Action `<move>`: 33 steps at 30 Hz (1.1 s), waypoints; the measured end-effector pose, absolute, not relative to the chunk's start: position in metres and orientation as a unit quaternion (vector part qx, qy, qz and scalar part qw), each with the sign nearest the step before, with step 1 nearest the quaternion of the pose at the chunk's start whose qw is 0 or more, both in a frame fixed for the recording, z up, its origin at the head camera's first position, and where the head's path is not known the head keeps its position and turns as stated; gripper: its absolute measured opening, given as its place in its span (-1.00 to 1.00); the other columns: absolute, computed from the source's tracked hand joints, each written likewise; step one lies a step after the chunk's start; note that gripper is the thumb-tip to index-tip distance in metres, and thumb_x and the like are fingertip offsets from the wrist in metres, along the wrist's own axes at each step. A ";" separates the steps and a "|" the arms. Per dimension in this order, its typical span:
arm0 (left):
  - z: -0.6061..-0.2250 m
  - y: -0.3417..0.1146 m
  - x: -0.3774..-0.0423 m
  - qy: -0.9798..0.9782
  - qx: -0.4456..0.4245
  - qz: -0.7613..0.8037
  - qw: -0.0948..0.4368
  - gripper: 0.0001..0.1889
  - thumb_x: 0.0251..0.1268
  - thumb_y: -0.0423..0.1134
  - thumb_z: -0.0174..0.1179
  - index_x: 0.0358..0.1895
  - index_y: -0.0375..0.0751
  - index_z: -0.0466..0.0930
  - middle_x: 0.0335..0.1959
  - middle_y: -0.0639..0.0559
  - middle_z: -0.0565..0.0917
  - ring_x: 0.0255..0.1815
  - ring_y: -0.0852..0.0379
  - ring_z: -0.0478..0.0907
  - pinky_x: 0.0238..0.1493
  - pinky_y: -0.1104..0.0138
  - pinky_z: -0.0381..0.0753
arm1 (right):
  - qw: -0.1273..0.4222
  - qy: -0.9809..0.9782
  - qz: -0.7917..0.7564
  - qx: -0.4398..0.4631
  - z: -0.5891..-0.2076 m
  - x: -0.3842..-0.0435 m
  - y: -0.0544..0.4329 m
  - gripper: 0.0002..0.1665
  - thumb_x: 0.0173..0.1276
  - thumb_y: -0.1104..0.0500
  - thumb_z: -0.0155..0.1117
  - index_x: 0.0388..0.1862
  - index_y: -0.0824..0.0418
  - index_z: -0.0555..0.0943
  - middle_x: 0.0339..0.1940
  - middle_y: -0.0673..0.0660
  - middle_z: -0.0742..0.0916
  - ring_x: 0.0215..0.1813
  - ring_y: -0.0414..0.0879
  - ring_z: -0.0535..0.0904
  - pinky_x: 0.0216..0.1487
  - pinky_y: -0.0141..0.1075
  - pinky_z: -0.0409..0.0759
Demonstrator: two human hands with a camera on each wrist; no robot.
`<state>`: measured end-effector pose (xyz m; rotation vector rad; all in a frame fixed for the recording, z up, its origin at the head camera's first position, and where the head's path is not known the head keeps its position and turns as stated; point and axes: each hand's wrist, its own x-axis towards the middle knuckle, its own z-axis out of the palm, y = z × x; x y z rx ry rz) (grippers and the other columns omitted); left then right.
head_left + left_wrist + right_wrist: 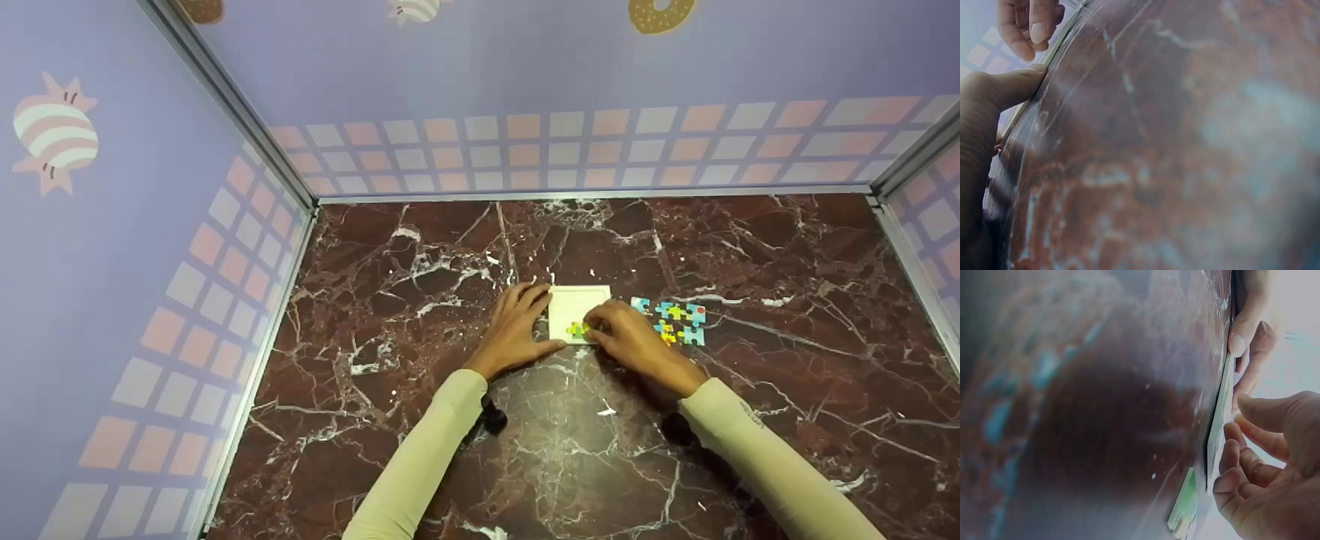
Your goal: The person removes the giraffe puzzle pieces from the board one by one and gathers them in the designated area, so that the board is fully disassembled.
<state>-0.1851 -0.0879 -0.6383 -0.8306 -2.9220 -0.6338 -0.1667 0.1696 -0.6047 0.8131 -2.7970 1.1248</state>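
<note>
A small square cream puzzle tray (559, 311) lies on the tabletop. My left hand (514, 330) holds it at its left side, thumb at the near corner and fingers at the far corner. In the left wrist view the thumb (1019, 84) presses on the tray's edge. My right hand (630, 334) is over the tray's right part, its curled fingertips pinching at a green and yellow puzzle piece (576, 330) by the near edge. In the right wrist view the right hand's thumb (1266, 412) and index finger come together over the tray (1220, 427); the piece is hidden there.
Several loose puzzle pieces (694, 313), blue, yellow and red, lie just right of the tray, partly behind the right hand. The dark red marbled tabletop (420, 420) is bounded by a patterned back wall (480, 75) and side walls.
</note>
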 end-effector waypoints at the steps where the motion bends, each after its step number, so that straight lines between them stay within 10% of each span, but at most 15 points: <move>1: -0.638 -0.088 -0.185 -0.942 -0.267 -0.204 0.018 -0.01 0.33 0.39 0.43 0.66 -0.13 0.44 0.70 -0.01 0.36 0.73 -0.17 0.14 0.77 -0.16 0.06 | 0.010 -0.897 0.357 0.261 -0.605 -0.167 0.168 -0.82 0.34 0.39 0.57 -0.10 0.39 0.80 -0.18 0.24 0.78 -0.13 0.14 0.69 -0.04 0.07 0.72; 33: -0.636 -0.088 -0.185 -0.945 -0.262 -0.195 0.015 0.00 0.33 0.41 0.41 0.69 -0.10 0.41 0.72 0.02 0.35 0.74 -0.15 0.13 0.76 -0.15 0.10 | -0.002 -0.911 0.307 0.276 -0.602 -0.167 0.166 -0.79 0.33 0.41 0.57 -0.09 0.40 0.75 -0.21 0.26 0.70 -0.12 0.19 0.64 -0.03 0.14 0.70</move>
